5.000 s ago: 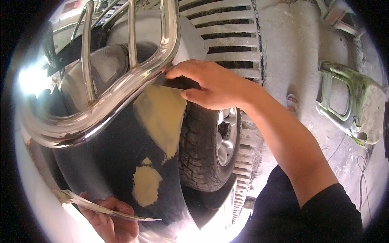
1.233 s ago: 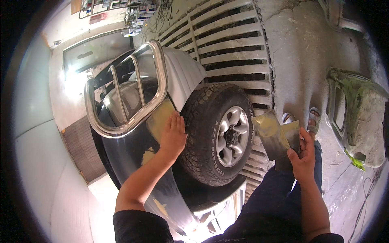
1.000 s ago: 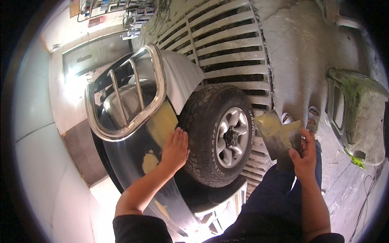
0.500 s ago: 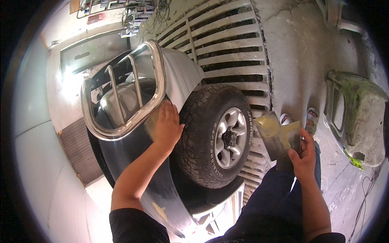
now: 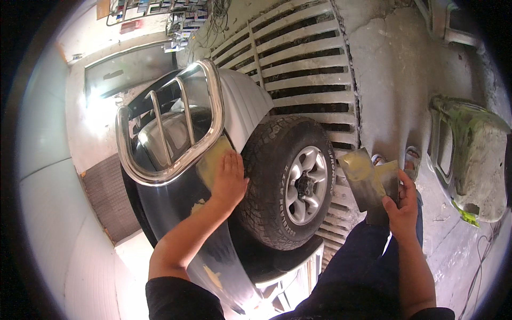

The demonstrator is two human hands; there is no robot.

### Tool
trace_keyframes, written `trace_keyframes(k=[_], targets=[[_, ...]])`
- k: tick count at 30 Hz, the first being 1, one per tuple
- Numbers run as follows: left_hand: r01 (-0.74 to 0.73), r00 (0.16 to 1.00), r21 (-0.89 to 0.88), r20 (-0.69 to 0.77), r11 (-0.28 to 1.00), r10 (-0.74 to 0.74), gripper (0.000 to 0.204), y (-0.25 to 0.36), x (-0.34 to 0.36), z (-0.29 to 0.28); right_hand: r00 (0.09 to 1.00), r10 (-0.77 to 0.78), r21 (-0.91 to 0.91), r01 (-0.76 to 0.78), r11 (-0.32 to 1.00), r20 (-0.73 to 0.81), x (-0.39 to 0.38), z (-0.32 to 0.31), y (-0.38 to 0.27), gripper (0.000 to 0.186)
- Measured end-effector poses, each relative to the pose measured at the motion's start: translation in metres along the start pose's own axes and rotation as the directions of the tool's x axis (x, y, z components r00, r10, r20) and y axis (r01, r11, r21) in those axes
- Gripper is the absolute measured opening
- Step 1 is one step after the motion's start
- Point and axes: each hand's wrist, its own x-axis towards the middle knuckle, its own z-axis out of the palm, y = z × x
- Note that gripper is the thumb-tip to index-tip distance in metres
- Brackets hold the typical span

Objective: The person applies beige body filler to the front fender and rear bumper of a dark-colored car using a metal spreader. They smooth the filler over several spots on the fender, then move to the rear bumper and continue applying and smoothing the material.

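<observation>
My left hand (image 5: 228, 181) rests with fingers flat on the pale yellow filler patch (image 5: 212, 153) on a dark car fender (image 5: 178, 213), just left of the tyre (image 5: 258, 202) and its silver wheel. Above the patch is a chrome tubular light guard (image 5: 213, 125). My right hand (image 5: 401, 205) grips two flat metal spreaders (image 5: 358, 173), smeared with filler, held out to the right of the wheel. A smaller yellow patch (image 5: 212, 274) shows further down the fender.
A slatted grate (image 5: 298, 80) lies behind the wheel. A worn green-grey body panel (image 5: 480, 160) lies at the right, near cables (image 5: 482, 256). My sandalled feet (image 5: 412, 156) show below. A door (image 5: 128, 64) and cluttered rack (image 5: 184, 21) stand at upper left.
Five seconds ago my right hand was at the guard and my left held a blade; now the right holds spreaders. Lately my left hand slid up and slightly back down over the patch.
</observation>
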Motion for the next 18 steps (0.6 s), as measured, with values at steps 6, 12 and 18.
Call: trace_keyframes(k=[6,12,18], targets=[[0.212,0.971,-0.255,-0.057,0.943,-0.233,0.083,-0.025,0.045,0.001,1.0,0.011,0.022,-0.011,1.0,-0.017,0.0,0.0,0.007,0.067],[0.281,0.944,-0.222,-0.113,0.934,-0.311,0.086,-0.017,0.008,-0.003,1.0,0.01,-0.071,-0.011,0.997,-0.016,0.001,-0.004,0.002,0.065],[0.299,0.937,-0.236,-0.109,0.925,-0.331,0.087,-0.017,-0.045,-0.018,1.0,0.015,-0.023,-0.015,1.0,-0.012,0.004,-0.001,0.0,0.065]])
